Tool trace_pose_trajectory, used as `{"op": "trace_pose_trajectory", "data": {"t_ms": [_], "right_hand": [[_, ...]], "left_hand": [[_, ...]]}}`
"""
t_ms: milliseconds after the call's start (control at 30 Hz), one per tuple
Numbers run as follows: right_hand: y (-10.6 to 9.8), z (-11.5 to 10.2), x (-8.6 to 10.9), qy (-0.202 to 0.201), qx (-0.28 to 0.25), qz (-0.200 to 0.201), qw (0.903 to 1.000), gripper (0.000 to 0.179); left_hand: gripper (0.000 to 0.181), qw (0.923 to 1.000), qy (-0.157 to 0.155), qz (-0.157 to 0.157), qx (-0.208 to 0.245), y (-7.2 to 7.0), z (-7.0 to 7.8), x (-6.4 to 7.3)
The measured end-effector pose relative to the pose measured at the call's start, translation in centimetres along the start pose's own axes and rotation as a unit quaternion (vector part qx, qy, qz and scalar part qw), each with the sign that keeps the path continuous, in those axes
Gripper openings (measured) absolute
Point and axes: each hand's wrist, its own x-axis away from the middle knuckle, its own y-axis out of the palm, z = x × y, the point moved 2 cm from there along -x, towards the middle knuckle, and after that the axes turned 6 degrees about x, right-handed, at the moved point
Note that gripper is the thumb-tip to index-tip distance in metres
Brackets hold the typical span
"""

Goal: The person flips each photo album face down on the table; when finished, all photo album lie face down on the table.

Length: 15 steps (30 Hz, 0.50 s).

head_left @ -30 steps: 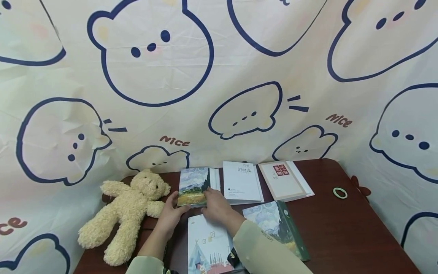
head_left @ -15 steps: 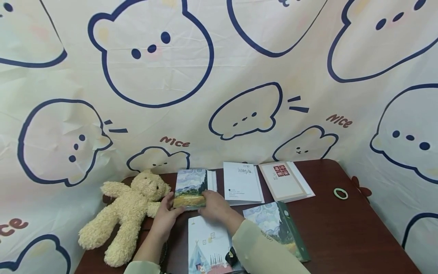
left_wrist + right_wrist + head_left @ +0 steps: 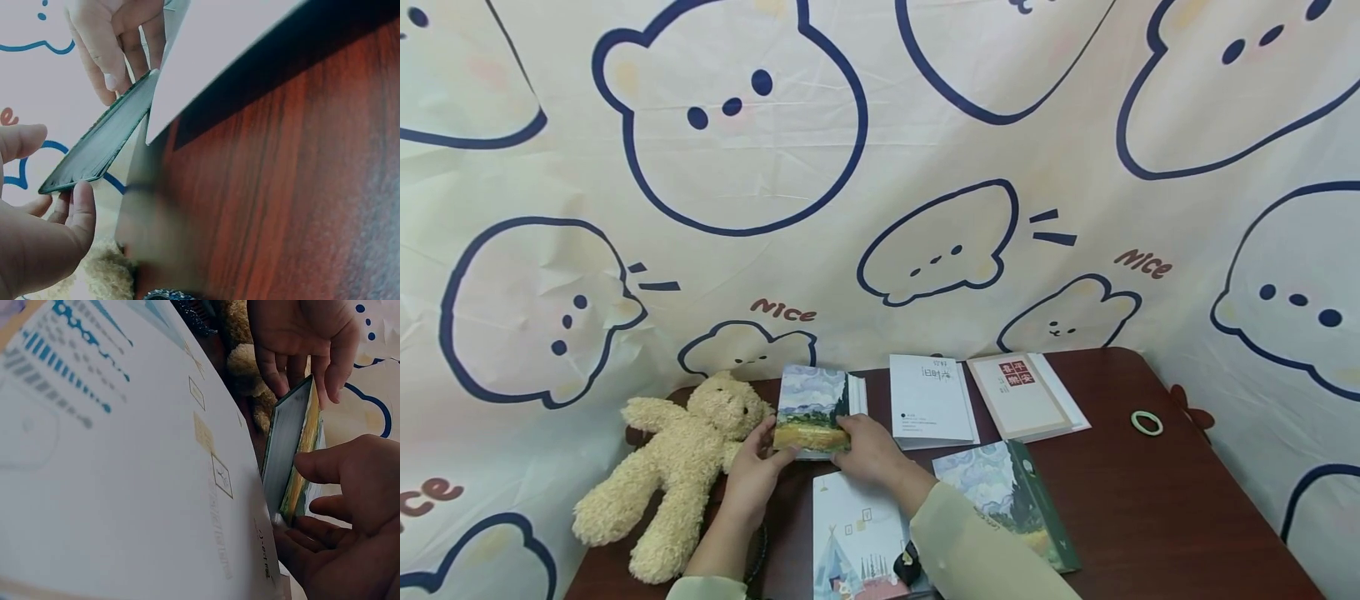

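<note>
Both hands hold a small thick book [image 3: 811, 408] with a painted landscape cover, at the far side of the table beside the teddy bear [image 3: 688, 467]. My left hand [image 3: 754, 467] grips its left edge. At the lower right corner, my right hand [image 3: 871, 450] has its thumb on the cover and fingers beneath, as the right wrist view shows. The page block [image 3: 103, 140] faces the left wrist camera, and the book looks tilted. A white strip [image 3: 857, 396] shows along its right side; whether it belongs to the book I cannot tell.
Nearest me lies a white book [image 3: 850, 533] with a tent drawing. A larger landscape book with a green spine [image 3: 1041, 504] lies to its right. Farther back are a white booklet [image 3: 928, 400] and a cream one [image 3: 1018, 400]. A pale green ring [image 3: 1146, 423] lies at the right.
The landscape book has shifted left toward the teddy bear, with both hands still on it. My left hand has moved left along with it. The other books have stayed in place.
</note>
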Motion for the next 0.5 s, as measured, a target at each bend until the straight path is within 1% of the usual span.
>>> {"op": "trace_pose_trajectory", "data": {"t_ms": [267, 500], "right_hand": [[-0.2, 0.0, -0.1, -0.015, -0.042, -0.002, 0.9990, 0.063], [0.0, 0.3, -0.2, -0.020, -0.070, -0.016, 0.9972, 0.062]], "left_hand": [[0.078, 0.9996, 0.023, -0.005, 0.017, -0.2, 0.9, 0.2], [0.069, 0.9994, 0.033, -0.005, 0.011, -0.6, 1.4, 0.2]]}}
